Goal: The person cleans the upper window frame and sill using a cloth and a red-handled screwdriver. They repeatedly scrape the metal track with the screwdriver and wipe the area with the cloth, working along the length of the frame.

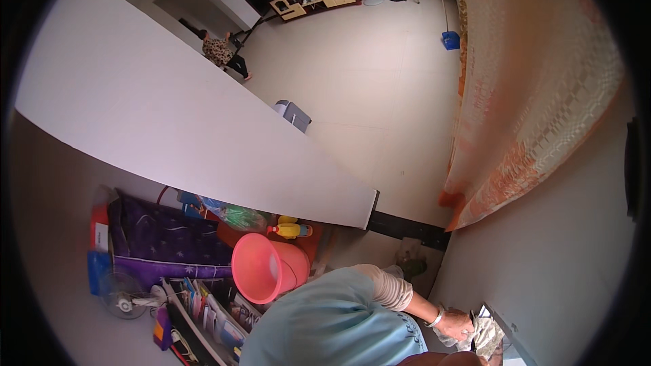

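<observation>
My right hand [456,323], with a metal bangle on the wrist and a beige sleeve above it, reaches to the lower right and is closed on a crumpled whitish cloth [485,336]. The cloth is pressed against a white-edged fitting [505,325] on the grey wall. My light blue shirt [325,325] fills the lower middle. My left hand is out of the picture.
A pink bucket [261,268] lies tilted beside a yellow toy [291,230], a purple bag [163,244], a small fan [122,298] and a rack of books [210,312]. An orange patterned curtain [529,95] hangs at the right. A person [220,51] crouches far off, beyond a grey stool [293,114].
</observation>
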